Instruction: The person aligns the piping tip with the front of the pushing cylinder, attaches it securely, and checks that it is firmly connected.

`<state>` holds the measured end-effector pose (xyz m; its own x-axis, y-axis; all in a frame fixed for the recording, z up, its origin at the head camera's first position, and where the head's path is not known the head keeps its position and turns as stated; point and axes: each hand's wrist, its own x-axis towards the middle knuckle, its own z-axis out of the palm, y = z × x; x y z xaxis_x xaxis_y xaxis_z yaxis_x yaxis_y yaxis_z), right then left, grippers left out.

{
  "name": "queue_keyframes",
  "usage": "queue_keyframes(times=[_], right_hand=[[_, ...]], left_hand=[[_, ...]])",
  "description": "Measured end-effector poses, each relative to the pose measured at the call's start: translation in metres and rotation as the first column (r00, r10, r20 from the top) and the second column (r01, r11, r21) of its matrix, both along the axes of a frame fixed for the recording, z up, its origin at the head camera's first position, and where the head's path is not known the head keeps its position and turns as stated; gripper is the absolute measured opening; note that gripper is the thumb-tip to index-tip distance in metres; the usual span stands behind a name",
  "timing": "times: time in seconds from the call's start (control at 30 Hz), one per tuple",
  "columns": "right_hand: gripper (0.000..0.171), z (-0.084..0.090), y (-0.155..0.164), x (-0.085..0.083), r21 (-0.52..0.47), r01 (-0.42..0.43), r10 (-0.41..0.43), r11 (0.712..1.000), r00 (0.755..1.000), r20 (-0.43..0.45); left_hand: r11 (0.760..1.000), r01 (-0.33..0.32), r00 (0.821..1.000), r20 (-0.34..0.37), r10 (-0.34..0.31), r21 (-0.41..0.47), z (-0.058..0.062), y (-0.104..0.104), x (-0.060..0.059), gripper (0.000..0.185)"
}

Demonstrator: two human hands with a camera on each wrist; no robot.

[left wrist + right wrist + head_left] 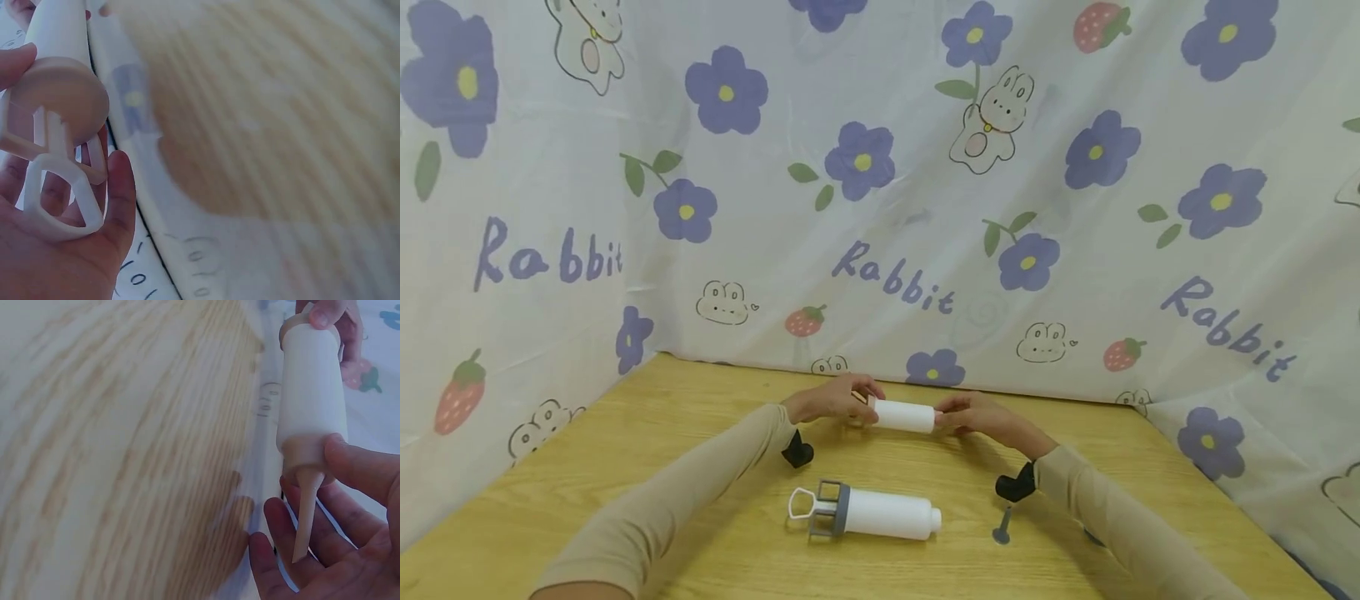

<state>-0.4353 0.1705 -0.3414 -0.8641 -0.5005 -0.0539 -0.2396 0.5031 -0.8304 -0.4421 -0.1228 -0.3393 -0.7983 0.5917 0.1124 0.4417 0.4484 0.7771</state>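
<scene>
Both hands (838,400) (973,414) grip white tube (904,415) above wooden table (625,450); floral curtain (880,208) behind.

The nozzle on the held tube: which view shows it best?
The right wrist view: the tapered nozzle points into the right hand, whose thumb presses the tube's cap. In the head view both hands hide the tube's ends. The left wrist view shows only the opposite end, a looped handle in the left hand.

head view bright, even, sharp, soft shadows only. both wrist views streaked with motion blur across the table (281,125), slightly dim.
</scene>
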Motion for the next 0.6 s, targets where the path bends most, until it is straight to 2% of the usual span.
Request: queue_keyframes(times=[0.27, 0.37, 0.47, 0.6], right_hand=[[0.033, -0.006, -0.004, -0.001, 0.096, 0.029, -0.018, 0.995, 0.994, -0.109], [0.035, -0.006, -0.002, -0.002, 0.101, 0.022, -0.013, 0.995, 0.995, -0.095], [0.042, 0.002, 0.004, 0.0, 0.075, -0.006, 0.01, 0.997, 0.999, -0.049], [0.045, 0.025, 0.024, 0.007, 0.01, -0.023, 0.023, 1.0, 1.0, -0.008]], left_hand=[[0.998, -0.05, 0.999, 0.002, 0.05, -0.041, -0.006, 0.002, -0.001, 0.035], [0.998, -0.033, 0.999, 0.01, 0.034, -0.052, -0.005, 0.001, 0.0, 0.039], [0.999, -0.005, 0.998, 0.061, 0.008, -0.048, 0.001, -0.003, 0.001, 0.052], [0.998, -0.011, 0.987, 0.158, 0.0, 0.066, 0.019, -0.013, 0.001, 0.07]])
